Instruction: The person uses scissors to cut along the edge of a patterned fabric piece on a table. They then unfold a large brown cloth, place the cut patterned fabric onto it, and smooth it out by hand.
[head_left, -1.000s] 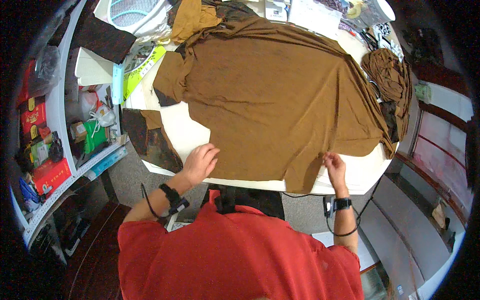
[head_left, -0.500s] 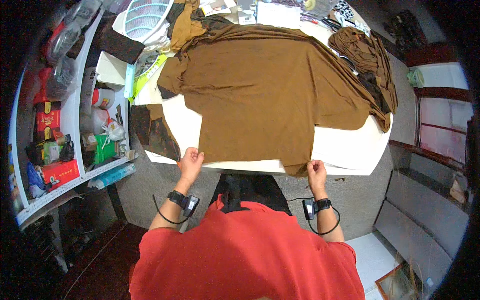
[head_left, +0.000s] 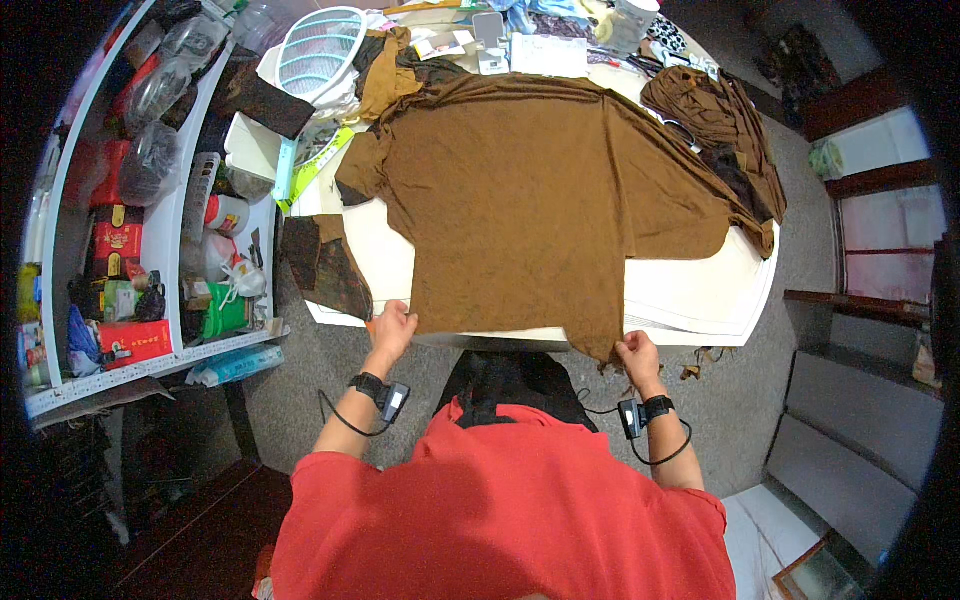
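Observation:
A brown garment (head_left: 510, 200) lies spread over the white table, its body toward me and one sleeve reaching out to the right. At its near left corner my left hand (head_left: 395, 328) is closed, thumb and fingers pinching the cloth by the table edge. A small orange thing shows beside that hand, too small to name. My right hand (head_left: 638, 355) pinches the near right corner, which is drawn down past the front edge of the table. Dark patterned fabric pieces (head_left: 325, 265) lie just beyond my left hand.
A bunched brown cloth (head_left: 690, 100) lies at the far right. At the back are a white plastic basket (head_left: 320, 55), a phone (head_left: 490, 40) and papers. A yellow-green ruler (head_left: 318, 172) lies at the left, near packed shelves (head_left: 180, 260). Scraps (head_left: 700, 362) lie below the front edge.
My right hand has drawn the garment's near right corner a little farther down over the front edge. The near part looks smoother. My left hand still holds its corner; the whole view has shifted slightly.

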